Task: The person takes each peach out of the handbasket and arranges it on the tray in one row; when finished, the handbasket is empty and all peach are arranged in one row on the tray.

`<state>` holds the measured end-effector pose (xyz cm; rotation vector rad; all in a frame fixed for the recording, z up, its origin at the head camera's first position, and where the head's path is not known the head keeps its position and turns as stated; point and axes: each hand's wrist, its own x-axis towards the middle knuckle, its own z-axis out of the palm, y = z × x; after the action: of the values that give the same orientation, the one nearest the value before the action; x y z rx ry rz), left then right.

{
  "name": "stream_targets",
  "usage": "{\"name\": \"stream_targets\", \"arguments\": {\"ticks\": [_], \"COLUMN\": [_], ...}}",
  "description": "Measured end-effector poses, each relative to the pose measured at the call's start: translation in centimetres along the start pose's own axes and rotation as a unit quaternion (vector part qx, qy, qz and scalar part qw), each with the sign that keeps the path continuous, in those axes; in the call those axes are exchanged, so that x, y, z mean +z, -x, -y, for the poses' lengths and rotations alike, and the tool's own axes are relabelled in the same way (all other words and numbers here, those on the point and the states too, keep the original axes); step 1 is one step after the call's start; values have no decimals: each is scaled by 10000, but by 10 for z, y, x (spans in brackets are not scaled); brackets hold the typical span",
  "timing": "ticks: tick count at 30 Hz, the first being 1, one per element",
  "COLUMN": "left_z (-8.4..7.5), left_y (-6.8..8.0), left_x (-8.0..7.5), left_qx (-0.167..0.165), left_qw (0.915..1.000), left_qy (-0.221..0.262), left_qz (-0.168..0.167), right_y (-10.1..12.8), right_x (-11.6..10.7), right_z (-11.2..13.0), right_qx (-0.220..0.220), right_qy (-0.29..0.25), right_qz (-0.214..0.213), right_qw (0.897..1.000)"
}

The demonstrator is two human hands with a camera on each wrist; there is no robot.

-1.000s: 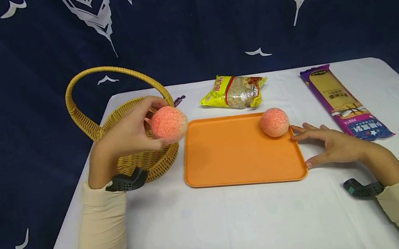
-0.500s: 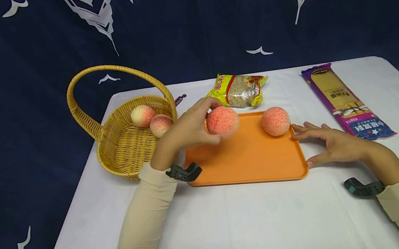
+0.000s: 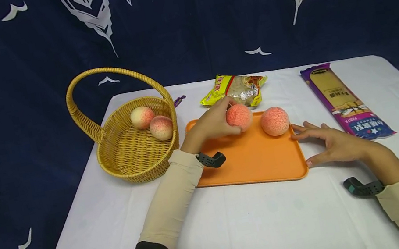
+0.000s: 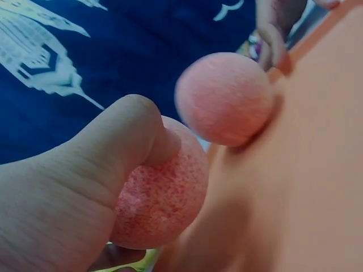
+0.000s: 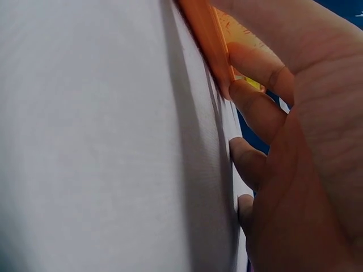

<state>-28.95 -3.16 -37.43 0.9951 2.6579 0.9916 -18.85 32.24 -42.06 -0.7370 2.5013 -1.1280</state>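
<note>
My left hand (image 3: 216, 122) grips a pink speckled peach (image 3: 239, 118) low over the back of the orange tray (image 3: 246, 165). In the left wrist view, the thumb lies across this held peach (image 4: 164, 198). A second peach (image 3: 275, 121) rests on the tray's back right corner, just right of the held one. Beside the tray's right edge, my right hand (image 3: 333, 146) has its fingers spread, with fingertips at the rim; the right wrist view shows them against the tray edge (image 5: 210, 39). Two paler peaches, one cream and pink (image 3: 142, 117) and one pinker (image 3: 162, 128), lie in the wicker basket (image 3: 128, 154).
The basket's tall handle (image 3: 109, 69) arches up at the left. Behind the tray lies a yellow and clear food bag (image 3: 243, 90), with a small purple-wrapped item (image 3: 179, 100) near the basket. A purple pasta packet (image 3: 348, 102) lies at the right on the white tablecloth (image 3: 241, 224).
My left hand has carried the peach rightward from over the basket to the tray, next to the other peach. The basket's contents came into view. My right hand has stayed at the tray's edge.
</note>
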Motion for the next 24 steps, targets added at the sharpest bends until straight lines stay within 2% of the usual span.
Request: {"name": "stream_targets", "arguments": {"ticks": [4, 8, 12, 17, 21, 24], "left_z": [5, 11, 12, 13, 14, 16], "left_y": [-5, -5, -4, -4, -5, -4], "left_x": [15, 21, 21, 22, 25, 27], "left_qx": [-139, -256, -148, 133, 237, 197], "left_qw": [9998, 9996, 9988, 9939, 9916, 9922], "left_qy": [100, 118, 444, 969, 1042, 1044], "left_qz": [94, 67, 115, 501, 724, 648], "right_y": [0, -2, -2, -1, 1, 1], "right_x": [0, 0, -2, -3, 0, 1], "right_z": [1, 3, 4, 3, 1, 2], "right_qx": [-13, 50, 75, 35, 23, 20], "right_qy": [5, 53, 100, 42, -10, -9], "right_qz": [3, 17, -2, -15, -39, -66], "right_qw": [10000, 10000, 9999, 10000, 10000, 10000]}}
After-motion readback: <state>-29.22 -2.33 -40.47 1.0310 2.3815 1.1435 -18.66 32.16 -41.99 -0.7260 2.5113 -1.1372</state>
